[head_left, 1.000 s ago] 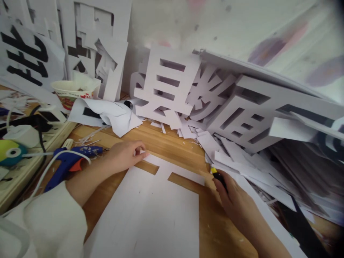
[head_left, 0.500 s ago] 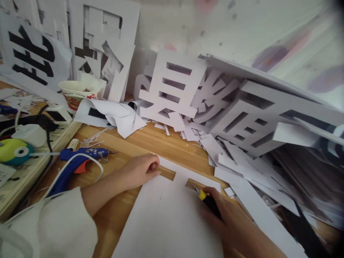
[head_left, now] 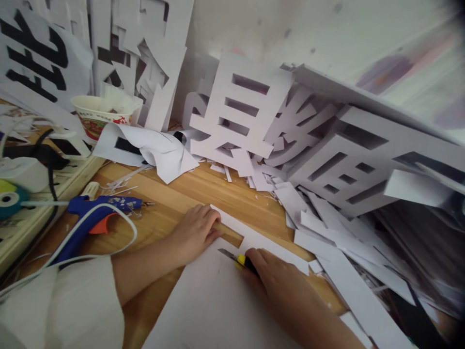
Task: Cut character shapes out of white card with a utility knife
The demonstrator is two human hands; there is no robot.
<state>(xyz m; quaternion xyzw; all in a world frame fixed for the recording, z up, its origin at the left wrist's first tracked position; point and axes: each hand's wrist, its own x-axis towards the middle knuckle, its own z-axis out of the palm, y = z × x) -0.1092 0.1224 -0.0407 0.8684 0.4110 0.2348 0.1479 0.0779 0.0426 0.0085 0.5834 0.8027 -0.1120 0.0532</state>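
Note:
A large sheet of white card (head_left: 196, 305) lies on the wooden table, with a rectangular slot (head_left: 232, 236) cut near its far edge. My left hand (head_left: 192, 235) is at the card's far left corner, its fingers curled over the edge beside the slot. In my right hand (head_left: 279, 286) is a yellow and black utility knife (head_left: 240, 260), its blade out. The blade points left, just on the near side of the slot; whether it touches the card I cannot tell. My right hand covers the slot farther right.
To the left are a blue hot glue gun (head_left: 83, 213) with a white cord and a power strip (head_left: 69, 179). A paper bowl (head_left: 89, 121) stands behind. White cut-out characters (head_left: 214, 116) lean against the wall. Card offcuts (head_left: 348, 271) are heaped at right.
My right hand has moved the utility knife left, from the right slot to beside the left slot. My left hand stays at the card's corner. The view has shifted slightly.

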